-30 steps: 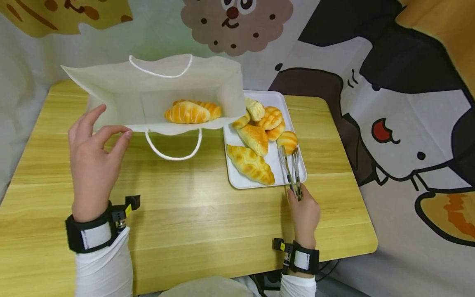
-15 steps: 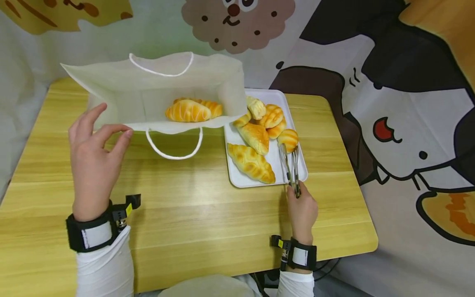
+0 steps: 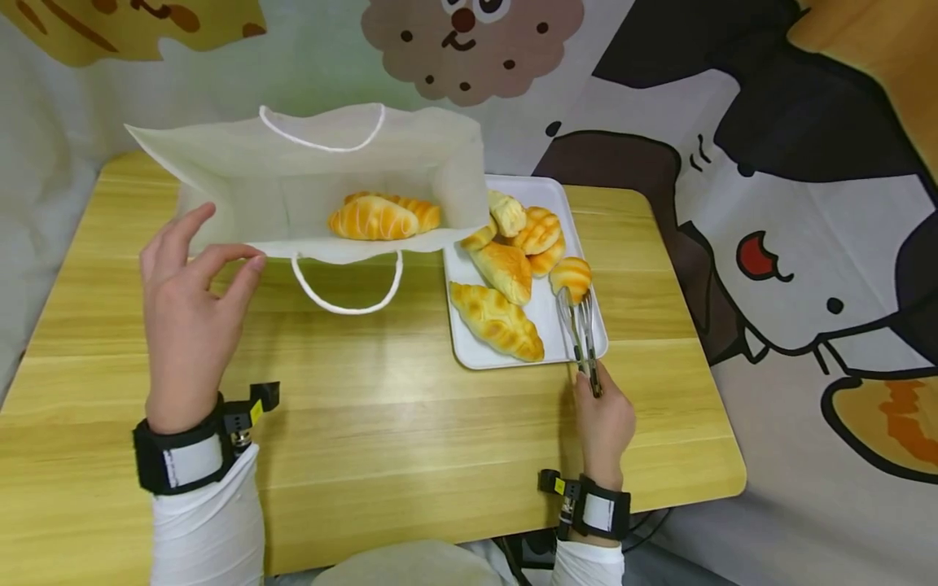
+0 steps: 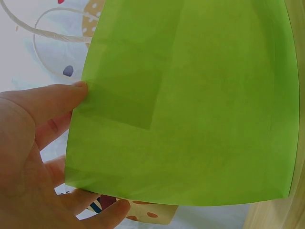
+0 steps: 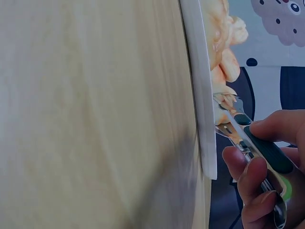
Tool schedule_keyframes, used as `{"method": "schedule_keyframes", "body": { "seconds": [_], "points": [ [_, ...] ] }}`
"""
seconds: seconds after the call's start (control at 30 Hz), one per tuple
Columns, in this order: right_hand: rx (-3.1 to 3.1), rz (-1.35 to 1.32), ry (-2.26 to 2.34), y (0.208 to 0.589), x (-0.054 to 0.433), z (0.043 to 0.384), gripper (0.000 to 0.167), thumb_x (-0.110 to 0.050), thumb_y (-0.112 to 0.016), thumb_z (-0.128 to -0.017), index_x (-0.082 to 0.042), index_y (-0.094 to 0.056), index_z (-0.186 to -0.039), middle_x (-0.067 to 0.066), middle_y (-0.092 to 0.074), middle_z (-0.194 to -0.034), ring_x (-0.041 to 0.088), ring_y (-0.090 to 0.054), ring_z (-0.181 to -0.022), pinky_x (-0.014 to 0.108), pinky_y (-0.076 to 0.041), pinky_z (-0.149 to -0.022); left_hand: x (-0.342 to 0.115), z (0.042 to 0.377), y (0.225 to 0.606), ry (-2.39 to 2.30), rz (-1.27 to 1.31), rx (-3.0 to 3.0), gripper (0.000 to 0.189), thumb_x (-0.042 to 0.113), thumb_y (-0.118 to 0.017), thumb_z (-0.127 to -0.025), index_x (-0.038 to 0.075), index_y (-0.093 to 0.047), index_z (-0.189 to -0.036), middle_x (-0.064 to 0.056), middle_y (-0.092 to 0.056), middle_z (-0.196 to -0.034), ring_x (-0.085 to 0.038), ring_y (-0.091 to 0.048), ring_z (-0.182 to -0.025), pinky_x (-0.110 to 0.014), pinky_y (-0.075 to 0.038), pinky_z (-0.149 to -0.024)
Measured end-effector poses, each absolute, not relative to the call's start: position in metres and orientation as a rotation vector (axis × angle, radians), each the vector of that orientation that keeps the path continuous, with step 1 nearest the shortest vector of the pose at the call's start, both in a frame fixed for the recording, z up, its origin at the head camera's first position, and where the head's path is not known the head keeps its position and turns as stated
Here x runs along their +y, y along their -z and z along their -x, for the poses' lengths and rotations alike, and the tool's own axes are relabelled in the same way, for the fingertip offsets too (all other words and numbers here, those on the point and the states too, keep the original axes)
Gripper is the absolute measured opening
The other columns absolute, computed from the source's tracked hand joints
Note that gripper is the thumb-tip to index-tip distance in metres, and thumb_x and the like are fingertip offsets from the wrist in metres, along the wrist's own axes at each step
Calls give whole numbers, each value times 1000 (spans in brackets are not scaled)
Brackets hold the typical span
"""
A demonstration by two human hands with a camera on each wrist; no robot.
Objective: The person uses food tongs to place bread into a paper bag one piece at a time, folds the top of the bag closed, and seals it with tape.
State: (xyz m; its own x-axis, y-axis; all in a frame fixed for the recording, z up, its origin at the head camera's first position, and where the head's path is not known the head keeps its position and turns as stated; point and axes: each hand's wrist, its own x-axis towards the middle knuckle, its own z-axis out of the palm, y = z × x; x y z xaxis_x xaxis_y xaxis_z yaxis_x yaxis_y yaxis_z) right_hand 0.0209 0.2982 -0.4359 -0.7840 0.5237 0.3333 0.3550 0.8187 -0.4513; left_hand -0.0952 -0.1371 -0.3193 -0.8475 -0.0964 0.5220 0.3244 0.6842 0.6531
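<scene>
My left hand (image 3: 192, 321) pinches the near left rim of a paper bag (image 3: 249, 203) between thumb and fingers. The bag stands upright with its mouth wide; it is pale inside and green outside in the left wrist view. Two croissant-like breads (image 3: 374, 220) lie inside, towards its right end. In my right hand (image 3: 604, 423) is a pair of metal tongs (image 3: 579, 330) with dark green grips. Their tips straddle the near side of a small round striped bun (image 3: 571, 277) at the right of a white tray (image 3: 476, 356).
Several other breads crowd the tray, among them a long plaited one (image 3: 498, 321) in front and a triangular pastry (image 3: 504, 270) behind it. The bag's right side overhangs the tray's back left corner. White rope handles (image 3: 348, 309) loop from the bag above the wooden table (image 3: 366, 407).
My right hand and the tongs have shifted slightly left, then back to the right, with the tips staying at the round bun. The left hand keeps its pinch on the bag.
</scene>
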Motion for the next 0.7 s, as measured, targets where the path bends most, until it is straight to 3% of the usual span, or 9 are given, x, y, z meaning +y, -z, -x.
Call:
{"method": "schedule_keyframes", "body": {
  "seconds": [0.43,0.7],
  "points": [
    [-2496,692,-534,424,302,-29,35,-28,-62,-83,-12,-63,-114,15,-67,-90,31,-60,-63,42,-38,-48,-138,94,320,1058,163,-2375,20,17,-67,-80,-2,-68,-87,3,-42,-135,-17,-27,-125,-39,-19,-102],
    [-2423,627,-550,407,305,-29,34,-28,-62,-83,-10,-63,-113,12,-67,-75,13,-45,-42,24,-29,-35,-137,95,320,1058,156,-2383,21,18,-67,-80,-2,-68,-87,4,-41,-135,-17,-27,-125,-39,-19,-102]
  ]
}}
